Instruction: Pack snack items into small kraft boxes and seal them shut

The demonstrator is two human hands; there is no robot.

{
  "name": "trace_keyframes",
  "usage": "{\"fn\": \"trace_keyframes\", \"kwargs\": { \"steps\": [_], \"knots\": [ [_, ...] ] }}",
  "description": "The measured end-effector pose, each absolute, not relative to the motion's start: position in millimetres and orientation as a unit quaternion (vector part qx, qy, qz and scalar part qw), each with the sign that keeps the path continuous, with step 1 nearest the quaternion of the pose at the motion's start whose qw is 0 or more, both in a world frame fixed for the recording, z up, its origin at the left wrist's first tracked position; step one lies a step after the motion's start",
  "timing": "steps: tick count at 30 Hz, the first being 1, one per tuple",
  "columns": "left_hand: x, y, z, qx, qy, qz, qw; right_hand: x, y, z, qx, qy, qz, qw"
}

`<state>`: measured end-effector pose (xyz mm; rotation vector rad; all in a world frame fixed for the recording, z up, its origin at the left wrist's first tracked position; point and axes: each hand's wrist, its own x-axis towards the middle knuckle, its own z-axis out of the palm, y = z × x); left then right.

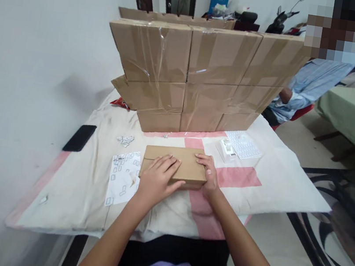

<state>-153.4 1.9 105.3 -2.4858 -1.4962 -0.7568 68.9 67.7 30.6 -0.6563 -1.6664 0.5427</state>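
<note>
A small closed brown cardboard box (pixel 190 159) lies flat on the cloth-covered table in front of me. My left hand (pixel 159 177) rests on the left part of its lid, fingers stretched out and thumb along the near edge. Around the box's right end, my right hand (pixel 209 175) has its fingers on the top and its palm against the side. To the left of the box is a white paper (pixel 115 190) with small rectangles drawn on it. Behind that paper sits a crumpled silvery scrap (pixel 125 141).
A wall of taped cardboard boxes (pixel 215 58) stands at the table's back. A black phone (pixel 80 137) lies at left. A small white object (pixel 227 149) and a patterned sheet (pixel 244 145) lie right. Another person in a blue sleeve (pixel 318 80) sits behind, right.
</note>
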Motion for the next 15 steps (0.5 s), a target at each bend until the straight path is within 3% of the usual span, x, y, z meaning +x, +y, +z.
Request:
{"fn": "trace_keyframes", "kwargs": {
  "steps": [8,15],
  "knots": [
    [-206,-14,101,-0.771,-0.59,-0.237,0.031,65,70,25,-0.279,-0.689,0.255,0.618],
    [-194,-8,106,-0.777,-0.599,-0.176,0.076,62,75,23,-0.292,-0.681,0.254,0.621]
  ]
}}
